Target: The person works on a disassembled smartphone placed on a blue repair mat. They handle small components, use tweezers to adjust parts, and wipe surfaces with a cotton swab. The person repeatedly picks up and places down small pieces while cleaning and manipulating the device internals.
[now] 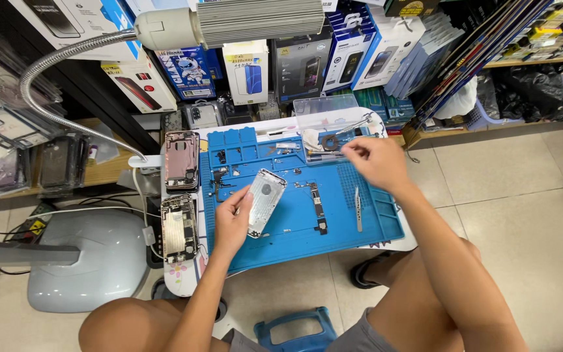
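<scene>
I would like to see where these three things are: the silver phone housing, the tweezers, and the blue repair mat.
silver phone housing (266, 202), head view, middle of its back.
tweezers (358, 208), head view, middle of the shaft.
blue repair mat (343, 189), head view, bare part right of centre.

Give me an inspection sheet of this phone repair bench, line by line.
Surface: blue repair mat on a small white table.
Job's things: silver phone back housing, a circuit board beside it.
Clutter: tweezers; two opened phones at the table's left edge.
Hands: left hand holds the housing's edge; right hand hovers with fingers pinched near the mat's top; whether it holds anything, cannot tell.
Cables: white cable on the floor, left.
Surroundings: gooseneck lamp, shelves of boxed accessories, tiled floor.
</scene>
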